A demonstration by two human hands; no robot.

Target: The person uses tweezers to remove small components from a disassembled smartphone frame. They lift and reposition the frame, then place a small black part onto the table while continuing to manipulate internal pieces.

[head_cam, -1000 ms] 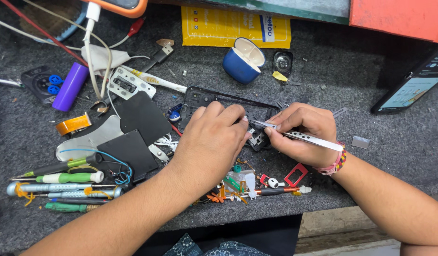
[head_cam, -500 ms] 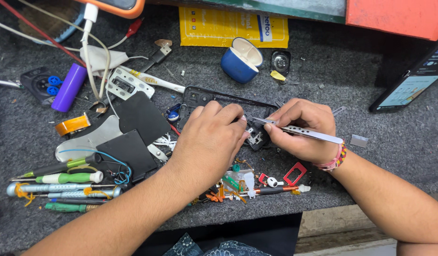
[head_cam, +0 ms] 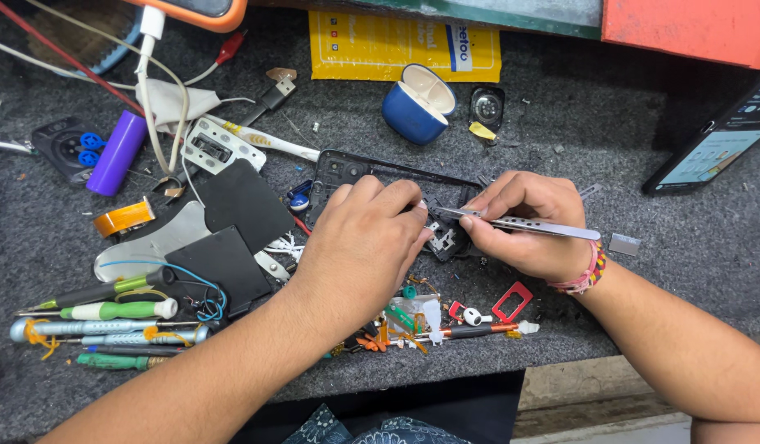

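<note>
While pinned flat under left hand point(head_cam: 365, 242), black phone frame point(head_cam: 347, 167) on worktop point(head_cam: 643, 329); right hand point(head_cam: 528, 222) pinching steel tweezers point(head_cam: 528, 224) at small part; next, likely a steady lift.

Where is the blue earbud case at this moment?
The blue earbud case stands open at the top centre of the head view, below the yellow packet and above the black frame.

Your forearms bare, no sleeves in view. Your left hand point(head_cam: 359, 247): no rings, no watch. Your right hand point(head_cam: 528, 226): beaded bracelet point(head_cam: 588, 275) at wrist, pink and white strands. Dark patterned fabric point(head_cam: 371, 429) at lap, pale floral print.
</note>
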